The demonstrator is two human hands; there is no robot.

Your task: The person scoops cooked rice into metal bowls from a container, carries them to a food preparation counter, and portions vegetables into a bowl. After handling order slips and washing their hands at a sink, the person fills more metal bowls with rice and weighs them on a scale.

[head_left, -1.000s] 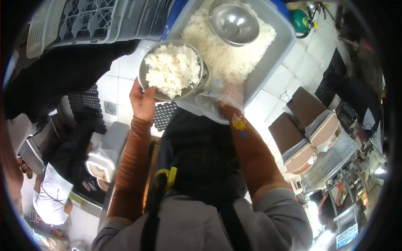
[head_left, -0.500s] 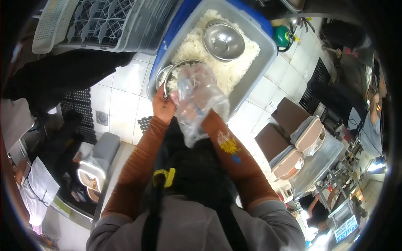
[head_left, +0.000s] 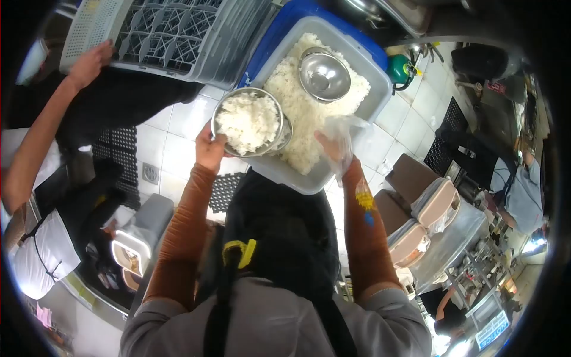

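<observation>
My left hand (head_left: 211, 147) grips the rim of a steel bowl (head_left: 233, 149) heaped with white rice (head_left: 248, 121), over the near left corner of a grey tub (head_left: 309, 185). Partly hidden under it is the rim of a second metal bowl (head_left: 288, 135). Loose rice (head_left: 300, 140) covers the tub's floor. Over the tub's right side is my right hand (head_left: 338, 149), with a clear plastic bag (head_left: 352, 128) around it. Its visible fingers stretch out toward the rice, apart from the bowl. Another steel bowl (head_left: 325, 74) rests on the rice at the far side.
Grey dish racks (head_left: 172, 35) stand at the upper left, where another person's hand (head_left: 92, 62) touches the edge. A green cylinder (head_left: 399, 69) sits beyond the tub. Brown-lidded bins (head_left: 416, 178) are on the right. A black mat (head_left: 226, 191) lies on the tiled floor.
The rice-filled bowl has been raised and now shows fully in my left hand. My right hand has moved right, away from it. Another person's arm has come in at the left.
</observation>
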